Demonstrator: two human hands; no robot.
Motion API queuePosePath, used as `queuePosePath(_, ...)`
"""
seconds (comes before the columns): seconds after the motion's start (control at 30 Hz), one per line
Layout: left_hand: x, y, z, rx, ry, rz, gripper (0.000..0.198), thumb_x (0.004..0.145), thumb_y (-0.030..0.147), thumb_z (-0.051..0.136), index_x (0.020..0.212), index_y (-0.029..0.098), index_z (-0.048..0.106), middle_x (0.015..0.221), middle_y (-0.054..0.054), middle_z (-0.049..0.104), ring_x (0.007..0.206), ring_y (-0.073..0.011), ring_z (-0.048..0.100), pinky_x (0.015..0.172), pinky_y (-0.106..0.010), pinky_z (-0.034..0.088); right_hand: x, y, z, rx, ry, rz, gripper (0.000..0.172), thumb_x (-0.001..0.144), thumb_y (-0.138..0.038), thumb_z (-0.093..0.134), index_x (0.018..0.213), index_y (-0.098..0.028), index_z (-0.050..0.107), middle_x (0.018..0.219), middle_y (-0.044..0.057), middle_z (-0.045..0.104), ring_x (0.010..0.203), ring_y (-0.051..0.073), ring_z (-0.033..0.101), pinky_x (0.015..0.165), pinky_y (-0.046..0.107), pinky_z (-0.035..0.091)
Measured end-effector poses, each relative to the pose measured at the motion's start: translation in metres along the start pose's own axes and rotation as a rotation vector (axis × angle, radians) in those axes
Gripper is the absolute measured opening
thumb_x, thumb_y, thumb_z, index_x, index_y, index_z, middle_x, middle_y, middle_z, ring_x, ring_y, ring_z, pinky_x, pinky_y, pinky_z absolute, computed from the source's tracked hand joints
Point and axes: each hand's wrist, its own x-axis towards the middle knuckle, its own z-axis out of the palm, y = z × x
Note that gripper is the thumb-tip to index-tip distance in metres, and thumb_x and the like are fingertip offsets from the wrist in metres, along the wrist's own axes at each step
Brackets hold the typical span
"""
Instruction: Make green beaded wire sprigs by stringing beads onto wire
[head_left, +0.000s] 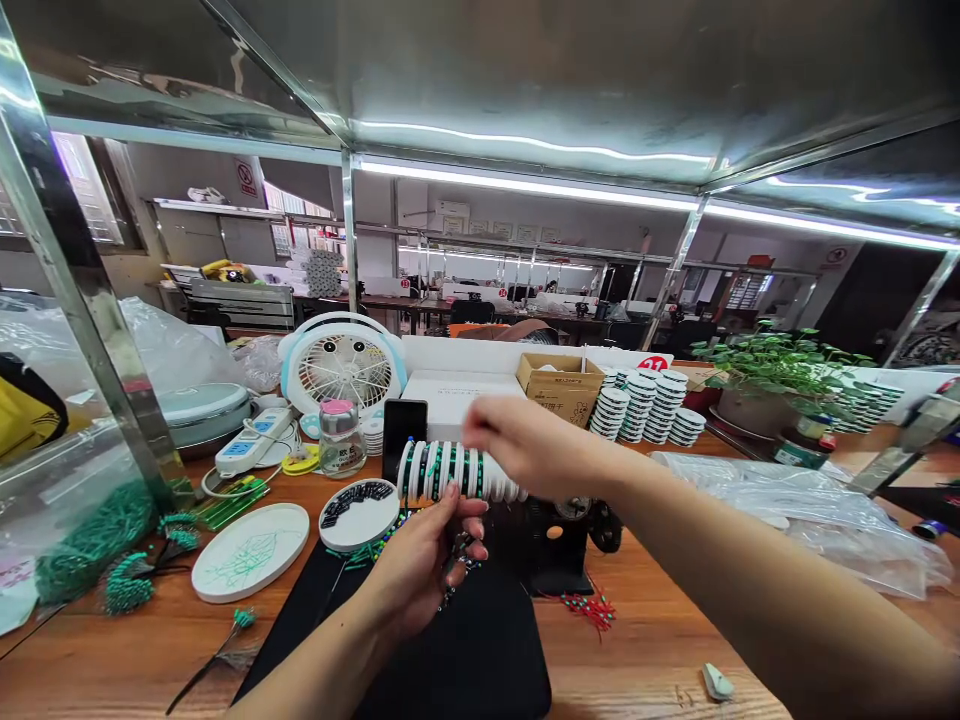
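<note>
A row of white discs [504, 482] wound with dark green and black beaded cord lies across the middle, in front of a phone [405, 428]. My left hand [424, 560] is just below the discs, palm turned up, fingers curled around small dark, shiny pieces that I cannot make out. Raised over the right part of the row, my right hand [525, 445] has its fingers bent together and blurred; what they hold, if anything, is hidden. A black mat [472, 650] lies beneath my left hand.
Left are a white dish of black pieces [358, 535], a plate with green thread [251, 550], a glass jar [342, 440] and a fan [345, 370]. Right are a black device [555, 550], red cords [592, 608], stacked discs [640, 405], plastic bags [810, 510] and a plant [765, 375].
</note>
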Motion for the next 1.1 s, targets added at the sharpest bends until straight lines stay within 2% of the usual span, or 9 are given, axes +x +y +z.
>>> queuePosePath(0.07, 0.001, -0.001, -0.001, 0.012, -0.014, 0.019, 0.030, 0.082, 0.039, 0.056, 0.084, 0.010, 0.064, 0.065, -0.002, 0.054, 0.052, -0.0083, 0.053, 0.034, -0.014, 0.025, -0.034, -0.007, 0.015, 0.055, -0.365, 0.028, 0.009, 0.080, -0.015, 0.051, 0.078, -0.018, 0.059, 0.069, 0.001, 0.061, 0.059, 0.013, 0.052, 0.052, 0.022, 0.036)
queuePosePath(0.1, 0.002, -0.001, -0.002, 0.020, -0.016, 0.021, 0.031, 0.082, 0.040, 0.056, 0.083, 0.010, 0.064, 0.064, -0.002, 0.053, 0.052, -0.0080, 0.052, 0.034, -0.014, 0.025, -0.049, -0.008, 0.030, 0.031, -0.436, 0.101, 0.009, 0.075, -0.010, 0.054, 0.077, -0.018, 0.060, 0.070, 0.002, 0.062, 0.060, 0.014, 0.054, 0.051, 0.022, 0.036)
queuePosePath(0.27, 0.003, 0.001, -0.001, 0.030, 0.001, 0.000, 0.034, 0.082, 0.042, 0.055, 0.083, 0.010, 0.064, 0.064, -0.001, 0.050, 0.053, -0.0084, 0.052, 0.033, -0.013, 0.025, -0.081, 0.012, 0.122, -0.053, -0.272, 0.438, 0.022, 0.072, -0.003, 0.052, 0.091, -0.010, 0.060, 0.090, 0.013, 0.064, 0.081, 0.023, 0.061, 0.064, 0.028, 0.041)
queuePosePath(0.4, 0.001, 0.003, 0.001, 0.009, 0.004, -0.017, 0.033, 0.082, 0.042, 0.055, 0.084, 0.010, 0.063, 0.066, -0.001, 0.049, 0.053, -0.0082, 0.051, 0.033, -0.013, 0.026, -0.069, 0.029, 0.153, -0.005, -0.249, 0.504, 0.015, 0.077, -0.009, 0.052, 0.088, -0.012, 0.061, 0.086, 0.010, 0.064, 0.076, 0.021, 0.063, 0.061, 0.026, 0.041)
queuePosePath(0.57, 0.000, 0.001, 0.002, 0.016, 0.019, -0.009, 0.034, 0.082, 0.043, 0.055, 0.086, 0.010, 0.063, 0.067, -0.001, 0.050, 0.054, -0.0084, 0.051, 0.033, -0.013, 0.027, -0.074, 0.028, 0.155, -0.009, -0.128, 0.497, 0.010, 0.081, -0.018, 0.055, 0.086, -0.015, 0.063, 0.096, 0.010, 0.057, 0.085, 0.021, 0.060, 0.070, 0.027, 0.043)
queuePosePath(0.7, 0.000, 0.000, 0.002, 0.031, 0.037, 0.001, 0.033, 0.080, 0.043, 0.058, 0.087, 0.011, 0.062, 0.067, -0.001, 0.051, 0.055, -0.0087, 0.052, 0.035, -0.014, 0.029, -0.094, 0.021, 0.142, -0.068, 0.011, 0.385, 0.013, 0.083, -0.021, 0.054, 0.092, -0.019, 0.063, 0.092, 0.008, 0.056, 0.075, 0.019, 0.059, 0.066, 0.028, 0.044)
queuePosePath(0.8, 0.001, -0.001, 0.002, 0.040, 0.050, 0.005, 0.032, 0.079, 0.044, 0.058, 0.082, 0.012, 0.060, 0.065, -0.001, 0.052, 0.054, -0.0088, 0.053, 0.036, -0.014, 0.030, -0.097, 0.017, 0.120, -0.112, 0.236, 0.212, 0.018, 0.089, -0.022, 0.044, 0.086, -0.018, 0.061, 0.080, 0.006, 0.054, 0.072, 0.018, 0.055, 0.066, 0.028, 0.044)
queuePosePath(0.93, 0.001, 0.001, 0.002, 0.012, 0.022, -0.005, 0.031, 0.080, 0.044, 0.057, 0.070, 0.014, 0.054, 0.057, 0.003, 0.046, 0.047, -0.0068, 0.048, 0.033, -0.012, 0.025, -0.077, 0.022, 0.094, -0.281, 0.531, 0.053, 0.024, 0.089, -0.017, 0.042, 0.108, -0.016, 0.056, 0.093, 0.011, 0.052, 0.091, 0.023, 0.050, 0.080, 0.036, 0.044)
queuePosePath(1.1, 0.001, 0.008, 0.001, -0.092, -0.039, -0.103, 0.031, 0.084, 0.041, 0.052, 0.070, 0.014, 0.051, 0.052, 0.005, 0.042, 0.035, -0.0021, 0.036, 0.028, -0.011, 0.018, -0.050, 0.033, 0.086, -0.363, 0.513, -0.108, 0.030, 0.086, -0.009, 0.040, 0.113, -0.017, 0.052, 0.111, 0.012, 0.047, 0.114, 0.024, 0.039, 0.102, 0.045, 0.030)
